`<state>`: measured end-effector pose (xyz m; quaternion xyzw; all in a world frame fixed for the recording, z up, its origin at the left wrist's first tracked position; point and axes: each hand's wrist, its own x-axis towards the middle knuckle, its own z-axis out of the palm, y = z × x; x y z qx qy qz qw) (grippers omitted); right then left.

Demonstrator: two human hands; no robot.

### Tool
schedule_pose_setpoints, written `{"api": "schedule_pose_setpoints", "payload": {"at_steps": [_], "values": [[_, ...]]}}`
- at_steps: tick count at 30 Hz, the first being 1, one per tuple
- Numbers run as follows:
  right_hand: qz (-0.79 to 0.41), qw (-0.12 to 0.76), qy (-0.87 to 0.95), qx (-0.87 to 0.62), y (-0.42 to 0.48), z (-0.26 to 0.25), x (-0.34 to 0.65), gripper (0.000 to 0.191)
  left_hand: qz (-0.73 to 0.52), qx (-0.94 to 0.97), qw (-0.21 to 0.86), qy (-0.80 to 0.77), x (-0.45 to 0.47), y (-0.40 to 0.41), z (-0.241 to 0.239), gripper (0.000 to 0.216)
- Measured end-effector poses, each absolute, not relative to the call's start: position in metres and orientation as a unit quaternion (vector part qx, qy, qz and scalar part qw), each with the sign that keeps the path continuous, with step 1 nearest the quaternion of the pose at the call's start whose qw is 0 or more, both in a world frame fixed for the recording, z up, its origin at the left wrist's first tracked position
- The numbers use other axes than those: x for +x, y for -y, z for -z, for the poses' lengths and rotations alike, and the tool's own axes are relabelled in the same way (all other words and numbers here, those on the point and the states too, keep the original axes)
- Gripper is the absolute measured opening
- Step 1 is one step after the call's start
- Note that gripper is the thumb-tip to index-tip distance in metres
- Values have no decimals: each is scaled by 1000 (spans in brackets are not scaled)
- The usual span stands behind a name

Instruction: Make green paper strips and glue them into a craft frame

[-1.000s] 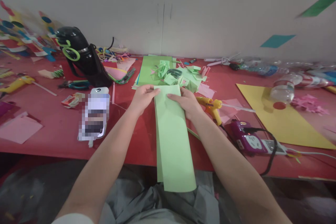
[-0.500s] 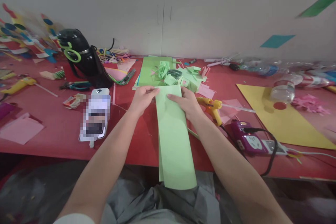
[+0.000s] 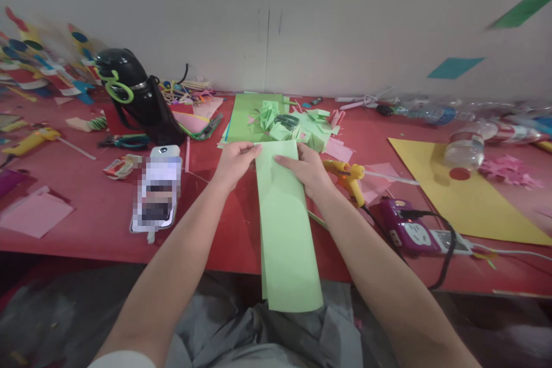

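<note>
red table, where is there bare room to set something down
The table looks bare between the left arm and held paper, between the phone and left-edge pink sheet, and between the green scraps and yellow sheet. It is crowded beyond the paper, with those scraps, and to its right, with a glue gun and purple socket.

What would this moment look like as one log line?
left hand: pinches far left corner; right hand: grips far right edge; held by both: pale green paper; beside right hand: yellow glue gun

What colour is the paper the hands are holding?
Light green; the head view shows the folded paper best.
</note>
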<state>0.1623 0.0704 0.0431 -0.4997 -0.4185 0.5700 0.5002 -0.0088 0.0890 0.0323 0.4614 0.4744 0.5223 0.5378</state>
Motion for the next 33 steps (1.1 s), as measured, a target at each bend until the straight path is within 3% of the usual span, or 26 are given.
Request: {"api": "schedule_pose_setpoints", "payload": {"at_steps": [25,33], "values": [[-600,501,389,-487,-66,-53,163,54,-520,490,529,-458,-10,-81,-45,33],[-618,520,360,-467,-68,-56,168,24,-524,504,525,-442,-15,-82,-45,42]]}}
